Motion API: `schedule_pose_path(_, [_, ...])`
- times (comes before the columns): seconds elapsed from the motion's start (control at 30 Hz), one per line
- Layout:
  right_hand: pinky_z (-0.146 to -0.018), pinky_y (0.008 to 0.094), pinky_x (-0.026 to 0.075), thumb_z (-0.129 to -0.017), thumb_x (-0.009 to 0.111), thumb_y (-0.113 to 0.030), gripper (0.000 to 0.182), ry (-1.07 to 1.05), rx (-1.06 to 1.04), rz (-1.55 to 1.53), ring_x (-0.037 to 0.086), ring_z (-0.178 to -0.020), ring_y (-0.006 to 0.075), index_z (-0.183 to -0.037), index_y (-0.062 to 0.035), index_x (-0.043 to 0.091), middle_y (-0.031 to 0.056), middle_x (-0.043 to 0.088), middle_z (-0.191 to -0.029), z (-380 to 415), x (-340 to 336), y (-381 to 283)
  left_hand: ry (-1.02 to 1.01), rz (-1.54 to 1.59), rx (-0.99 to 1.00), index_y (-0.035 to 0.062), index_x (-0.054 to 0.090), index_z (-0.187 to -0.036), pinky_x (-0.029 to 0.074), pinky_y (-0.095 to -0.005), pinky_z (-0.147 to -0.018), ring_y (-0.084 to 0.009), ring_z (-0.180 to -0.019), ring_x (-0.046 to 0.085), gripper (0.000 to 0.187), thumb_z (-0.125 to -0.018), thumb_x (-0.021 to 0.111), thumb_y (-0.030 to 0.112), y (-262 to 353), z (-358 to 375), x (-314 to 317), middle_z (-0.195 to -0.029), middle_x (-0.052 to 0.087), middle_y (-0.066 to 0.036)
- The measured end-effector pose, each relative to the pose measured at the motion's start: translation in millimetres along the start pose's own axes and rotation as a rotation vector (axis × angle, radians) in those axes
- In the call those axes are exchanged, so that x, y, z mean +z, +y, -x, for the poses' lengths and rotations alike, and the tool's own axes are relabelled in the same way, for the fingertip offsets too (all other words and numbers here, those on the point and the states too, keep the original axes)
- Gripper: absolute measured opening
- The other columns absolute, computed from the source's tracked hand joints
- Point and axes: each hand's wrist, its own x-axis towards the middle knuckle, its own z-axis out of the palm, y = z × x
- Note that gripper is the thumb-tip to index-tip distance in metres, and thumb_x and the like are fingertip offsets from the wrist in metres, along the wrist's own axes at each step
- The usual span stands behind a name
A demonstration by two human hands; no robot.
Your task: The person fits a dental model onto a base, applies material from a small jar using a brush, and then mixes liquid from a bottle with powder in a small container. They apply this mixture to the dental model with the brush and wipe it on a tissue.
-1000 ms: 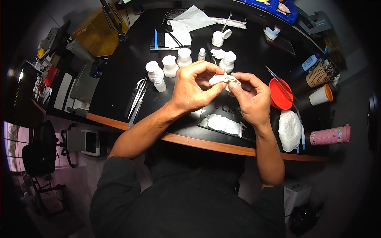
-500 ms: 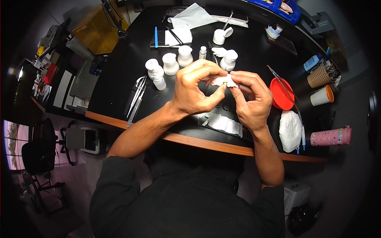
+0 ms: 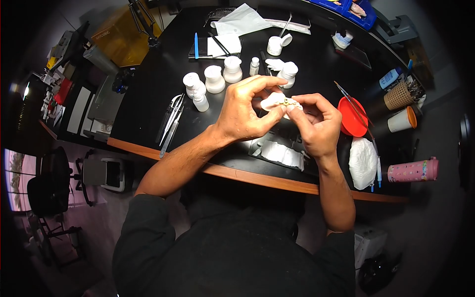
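Note:
A small white dental cast [image 3: 272, 101] with yellowish teeth along its edge is held up above the desk. My left hand [image 3: 243, 110] pinches its left side, thumb at the near edge and forefinger raised over the far side. From the right, my right hand [image 3: 319, 126] grips the other end between thumb and fingers. The fingertips cover part of the cast. Below the hands a dark pad with crumpled foil-like sheet [image 3: 280, 153] lies near the desk edge. Just beyond them stands a white bottle [image 3: 288, 74].
Several white bottles [image 3: 214, 80] stand left of centre, with tweezers and tools [image 3: 171, 123] beside them. To the right are a red bowl [image 3: 352, 118] with brushes across it, a white wad [image 3: 362, 163] and a pink flask [image 3: 412, 171]. An open white jar [image 3: 274, 46] stands farther back.
The cast has turned so that more of its toothed side shows. My left forefinger has lifted away from it, and both thumbs have shifted along its near edge.

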Motion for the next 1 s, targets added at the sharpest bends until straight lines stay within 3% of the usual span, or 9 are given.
schedule_pose_path(0.1, [-0.067,0.0228,0.06,-0.091,0.074,0.001,0.012,-0.018,0.21,-0.144,0.073,-0.075,0.0116,-0.101,0.007,0.071,0.0125,0.076,-0.09,-1,-8,-1,-0.101,0.07,-0.02,-0.0008,0.062,-0.138,0.065,-0.0298,-0.084,-0.0181,-0.1,0.075,0.056,-0.086,0.08,0.003,2,0,0,-0.114,0.07,-0.014])
schedule_pose_path(0.27, [-0.057,0.0208,0.055,-0.092,0.069,0.0,0.006,-0.04,0.36,-0.218,0.068,-0.065,0.0092,-0.094,0.0049,0.07,0.01,0.074,-0.082,-5,-14,-2,-0.142,0.14,-0.008,-0.0038,0.065,-0.131,0.065,-0.0298,-0.082,-0.0183,-0.101,0.074,0.048,-0.087,0.083,0.005,1,-1,1,-0.114,0.07,-0.013])
schedule_pose_path(0.67, [-0.054,0.0204,0.051,-0.09,0.068,0.0,0.004,-0.076,0.37,-0.208,0.063,-0.061,0.0062,-0.093,0.0034,0.07,0.0065,0.071,-0.079,-5,-16,-2,-0.219,0.076,-0.047,-0.0046,0.07,-0.121,0.065,-0.0282,-0.078,-0.0151,-0.093,0.074,0.042,-0.085,0.087,0.008,2,-1,-3,-0.107,0.07,-0.011])
schedule_pose_path(0.8, [-0.064,0.0205,0.054,-0.09,0.067,0.002,0.01,-0.085,0.258,-0.207,0.066,-0.071,0.0062,-0.099,0.0058,0.07,0.0076,0.073,-0.086,-5,-16,2,-0.105,0.106,0.003,-0.0038,0.069,-0.122,0.065,-0.0278,-0.077,-0.0156,-0.093,0.075,0.047,-0.082,0.089,0.007,0,0,3,-0.108,0.071,-0.011])
schedule_pose_path(1.0, [-0.087,0.0245,0.058,-0.093,0.067,0.004,0.022,-0.093,0.133,-0.241,0.071,-0.096,0.0128,-0.115,0.0084,0.071,0.0123,0.074,-0.104,-2,-11,-4,0.127,-0.124,0.344,-0.0012,0.07,-0.12,0.065,-0.0281,-0.074,-0.0167,-0.082,0.074,0.047,-0.077,0.088,0.002,0,1,10,-0.096,0.072,-0.009])
